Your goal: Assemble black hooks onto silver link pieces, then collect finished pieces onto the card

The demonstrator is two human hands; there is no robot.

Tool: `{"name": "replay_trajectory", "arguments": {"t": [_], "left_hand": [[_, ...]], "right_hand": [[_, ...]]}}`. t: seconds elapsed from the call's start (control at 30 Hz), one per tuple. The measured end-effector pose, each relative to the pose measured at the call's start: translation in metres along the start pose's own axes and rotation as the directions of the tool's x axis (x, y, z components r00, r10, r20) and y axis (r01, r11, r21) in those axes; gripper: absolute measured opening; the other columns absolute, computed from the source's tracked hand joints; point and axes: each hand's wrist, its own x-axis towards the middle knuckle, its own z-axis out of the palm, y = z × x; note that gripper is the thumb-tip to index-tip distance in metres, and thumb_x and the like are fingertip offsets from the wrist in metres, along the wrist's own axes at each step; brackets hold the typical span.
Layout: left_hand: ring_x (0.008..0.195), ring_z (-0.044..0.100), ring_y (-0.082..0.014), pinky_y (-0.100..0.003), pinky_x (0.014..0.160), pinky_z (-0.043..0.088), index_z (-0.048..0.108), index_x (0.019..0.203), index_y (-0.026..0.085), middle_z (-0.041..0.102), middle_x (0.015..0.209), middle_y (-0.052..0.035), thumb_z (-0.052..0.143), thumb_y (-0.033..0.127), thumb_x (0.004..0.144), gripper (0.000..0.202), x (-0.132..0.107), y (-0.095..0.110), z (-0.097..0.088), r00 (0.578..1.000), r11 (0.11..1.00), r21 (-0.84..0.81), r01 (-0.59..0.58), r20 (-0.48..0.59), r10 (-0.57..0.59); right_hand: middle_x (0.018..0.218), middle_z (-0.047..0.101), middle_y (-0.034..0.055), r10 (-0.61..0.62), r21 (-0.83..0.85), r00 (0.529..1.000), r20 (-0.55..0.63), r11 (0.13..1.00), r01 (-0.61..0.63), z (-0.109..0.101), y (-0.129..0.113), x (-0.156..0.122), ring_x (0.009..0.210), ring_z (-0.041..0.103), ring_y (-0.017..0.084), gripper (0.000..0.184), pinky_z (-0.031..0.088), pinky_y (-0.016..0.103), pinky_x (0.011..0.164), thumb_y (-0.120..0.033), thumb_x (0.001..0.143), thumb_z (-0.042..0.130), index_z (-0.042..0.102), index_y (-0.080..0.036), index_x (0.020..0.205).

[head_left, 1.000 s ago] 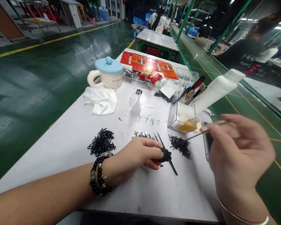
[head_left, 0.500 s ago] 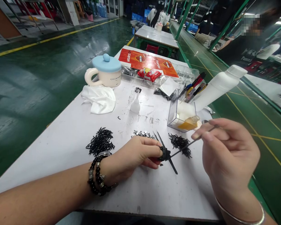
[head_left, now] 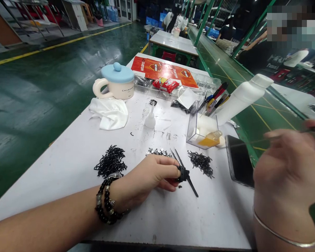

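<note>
Head view looks down on our white tabletop (head_left: 68, 161), where our left hand (head_left: 153, 172) pinches a small black block (head_left: 183, 174) between thumb and fingers. We have the block near the front middle of the tabletop, and a pair of tweezers (head_left: 192, 187) lies slantwise by it, the two slim tips pointing away from us. Whether the tweezers touch the block, we cannot tell. Our right hand (head_left: 286, 164) is raised at the right edge, blurred, with its fingers curled; we cannot make out what it grips. Close to it lies a dark-screened phone (head_left: 238, 161).

Around the left hand we see small silver pieces (head_left: 160, 152) just beyond the fingers, one heap of curved black pieces (head_left: 111, 161) to the left and a smaller black heap (head_left: 201, 163) to the right. Farther back stand a small squeeze bottle (head_left: 150, 121), a clear box (head_left: 190, 127) and a tilted white bottle (head_left: 244, 96). Toward the far left, a white cloth (head_left: 111, 115) lies in front of a cream mug (head_left: 120, 90) with a blue lid (head_left: 118, 73).
</note>
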Motion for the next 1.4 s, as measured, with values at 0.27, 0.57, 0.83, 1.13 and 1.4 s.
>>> {"name": "replay_trajectory", "arguments": {"t": [0.27, 0.57, 0.83, 1.13, 1.4], "left_hand": [[0.062, 0.054, -0.0096, -0.018, 0.054, 0.047, 0.065, 0.072, 0.012, 0.057, 0.066, -0.0014, 0.063, 0.016, 0.065, 0.008, -0.002, 0.003, 0.001, 1.000, 1.000, 0.024, -0.001, -0.002, 0.001], [0.061, 0.055, -0.0083, -0.017, 0.054, 0.047, 0.067, 0.077, 0.014, 0.059, 0.067, -0.0004, 0.064, 0.014, 0.066, 0.011, -0.001, 0.002, -0.001, 1.000, 0.997, -0.067, -0.025, 0.017, 0.026], [0.063, 0.054, -0.0079, -0.016, 0.056, 0.048, 0.068, 0.079, 0.014, 0.057, 0.067, 0.0001, 0.063, 0.015, 0.070, 0.010, -0.005, 0.005, 0.000, 0.995, 0.995, -0.081, -0.060, 0.070, 0.066], [0.066, 0.052, -0.0100, -0.017, 0.056, 0.045, 0.067, 0.078, 0.013, 0.056, 0.070, -0.0011, 0.070, 0.025, 0.068, 0.016, -0.008, 0.004, 0.003, 0.993, 0.996, -0.086, 0.003, 0.120, 0.007], [0.057, 0.052, -0.0079, -0.016, 0.053, 0.042, 0.064, 0.077, 0.014, 0.057, 0.064, 0.0009, 0.069, 0.022, 0.067, 0.014, -0.008, 0.000, 0.003, 0.990, 0.993, -0.100, 0.063, 0.134, -0.050]], "right_hand": [[0.101, 0.059, -0.0021, -0.133, -0.293, 0.990, 0.046, 0.946, 0.141, -0.016, 0.035, 0.009, 0.074, 0.061, 0.020, 0.030, 0.050, 0.043, 0.073, -0.018, 0.074, 0.066, 0.064, -0.032, 0.101], [0.124, 0.052, 0.0105, 0.040, -0.331, 0.630, 0.776, 0.876, 0.352, -0.006, -0.003, -0.011, 0.113, 0.045, 0.033, 0.065, 0.033, 0.052, 0.094, -0.041, 0.072, 0.067, 0.043, -0.024, 0.129], [0.107, 0.057, 0.0064, 0.030, -0.117, 0.333, 0.942, 0.962, 0.245, 0.002, -0.021, -0.038, 0.102, 0.046, 0.025, 0.031, 0.037, 0.041, 0.086, -0.030, 0.075, 0.066, 0.057, -0.022, 0.104], [0.097, 0.058, 0.0093, -0.054, -0.040, 0.348, 0.936, 0.965, 0.259, -0.001, -0.019, -0.039, 0.094, 0.048, 0.024, 0.027, 0.036, 0.042, 0.082, -0.025, 0.075, 0.066, 0.058, -0.016, 0.099], [0.094, 0.061, 0.0074, -0.030, -0.073, 0.421, 0.907, 0.971, 0.226, -0.004, -0.023, -0.045, 0.091, 0.050, 0.022, 0.017, 0.036, 0.040, 0.081, -0.021, 0.080, 0.059, 0.060, -0.016, 0.096]]}}
